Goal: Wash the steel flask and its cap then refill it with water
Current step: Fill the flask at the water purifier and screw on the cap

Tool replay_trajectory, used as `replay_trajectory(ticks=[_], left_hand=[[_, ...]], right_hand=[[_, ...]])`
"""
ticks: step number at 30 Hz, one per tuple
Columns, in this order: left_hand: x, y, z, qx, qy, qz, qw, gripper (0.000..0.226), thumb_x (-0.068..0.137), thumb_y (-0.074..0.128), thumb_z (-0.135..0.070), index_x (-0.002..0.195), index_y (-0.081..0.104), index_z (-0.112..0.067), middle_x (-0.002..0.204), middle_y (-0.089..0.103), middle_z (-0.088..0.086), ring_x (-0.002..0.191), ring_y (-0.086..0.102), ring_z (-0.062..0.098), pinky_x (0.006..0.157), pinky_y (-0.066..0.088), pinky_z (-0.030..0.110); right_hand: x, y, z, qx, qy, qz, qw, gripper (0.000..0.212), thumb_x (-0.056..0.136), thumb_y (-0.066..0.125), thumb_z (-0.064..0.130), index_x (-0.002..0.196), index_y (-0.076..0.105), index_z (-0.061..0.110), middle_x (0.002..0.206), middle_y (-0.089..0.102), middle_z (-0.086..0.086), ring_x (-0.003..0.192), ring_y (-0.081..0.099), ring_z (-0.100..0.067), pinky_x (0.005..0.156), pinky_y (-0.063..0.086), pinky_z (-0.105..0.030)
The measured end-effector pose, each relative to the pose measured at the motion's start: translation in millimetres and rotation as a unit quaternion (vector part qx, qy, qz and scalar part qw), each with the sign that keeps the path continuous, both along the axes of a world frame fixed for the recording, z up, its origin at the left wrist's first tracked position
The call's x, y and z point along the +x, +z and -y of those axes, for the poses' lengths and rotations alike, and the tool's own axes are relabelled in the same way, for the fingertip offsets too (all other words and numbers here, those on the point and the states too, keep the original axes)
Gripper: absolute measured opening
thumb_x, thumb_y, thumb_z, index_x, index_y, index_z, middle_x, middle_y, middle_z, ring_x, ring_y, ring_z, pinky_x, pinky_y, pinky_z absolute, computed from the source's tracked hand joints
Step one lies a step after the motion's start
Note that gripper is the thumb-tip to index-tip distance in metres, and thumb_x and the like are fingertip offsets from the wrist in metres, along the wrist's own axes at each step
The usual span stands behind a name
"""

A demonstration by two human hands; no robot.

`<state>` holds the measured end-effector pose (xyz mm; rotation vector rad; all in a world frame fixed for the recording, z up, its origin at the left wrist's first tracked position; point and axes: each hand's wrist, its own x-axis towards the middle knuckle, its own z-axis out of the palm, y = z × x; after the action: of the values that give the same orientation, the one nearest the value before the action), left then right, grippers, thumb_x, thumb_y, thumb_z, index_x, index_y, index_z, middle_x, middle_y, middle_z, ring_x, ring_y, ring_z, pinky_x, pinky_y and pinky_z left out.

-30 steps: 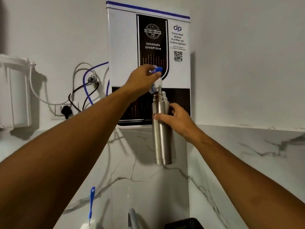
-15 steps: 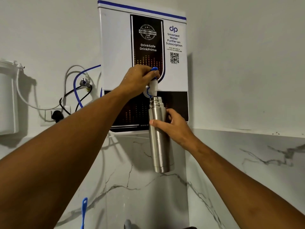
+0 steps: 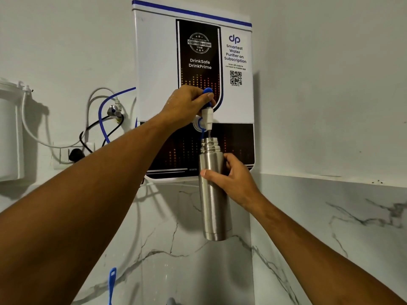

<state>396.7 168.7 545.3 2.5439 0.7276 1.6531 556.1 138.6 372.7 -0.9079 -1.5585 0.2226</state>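
Marble-patterned wall panels (image 3: 330, 216) are seen below a white water purifier (image 3: 158, 62) fixed to the wall. To its left a blue tube (image 3: 103, 111), a black plug (image 3: 76, 154) and a white filter housing (image 3: 11, 133) are mounted, and a blue handle (image 3: 112, 282) is seen at the bottom edge. The steel flask (image 3: 212, 194) is held upright and uncapped just under the white spout (image 3: 207, 116), with a thin stream of water (image 3: 209, 134) between spout and mouth. The blue tap lever (image 3: 208, 92) is gripped by the left hand (image 3: 187, 104), arm stretched upward. The flask body is clasped by the right hand (image 3: 235, 179), thumb laid across the front.
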Motion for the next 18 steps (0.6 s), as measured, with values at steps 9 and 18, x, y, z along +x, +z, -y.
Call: replay_trajectory(ticks=[9, 18], left_hand=[[-1.5, -3.1, -0.5, 0.002, -0.010, 0.003, 1.000, 0.032, 0.106, 0.055, -0.040, 0.108, 0.079, -0.019, 0.102, 0.076, -0.002, 0.096, 0.070, 0.016, 0.095, 0.059, 0.042], [-0.8, -4.4, -3.6, 0.005, -0.013, 0.010, 1.000, 0.032, 0.106, 0.055, -0.040, 0.108, 0.078, -0.018, 0.101, 0.077, -0.001, 0.095, 0.071, 0.015, 0.093, 0.059, 0.040]], right_hand=[[-1.7, -4.6, -0.4, 0.006, 0.009, -0.013, 1.000, 0.052, 0.082, 0.084, 0.037, 0.125, 0.056, 0.028, 0.114, 0.068, 0.009, 0.096, 0.071, -0.010, 0.080, 0.061, -0.026], [-2.9, -6.0, -1.6, 0.011, 0.010, -0.012, 1.000, 0.050, 0.083, 0.083, 0.038, 0.124, 0.054, 0.031, 0.113, 0.068, 0.011, 0.096, 0.071, -0.010, 0.077, 0.060, -0.023]])
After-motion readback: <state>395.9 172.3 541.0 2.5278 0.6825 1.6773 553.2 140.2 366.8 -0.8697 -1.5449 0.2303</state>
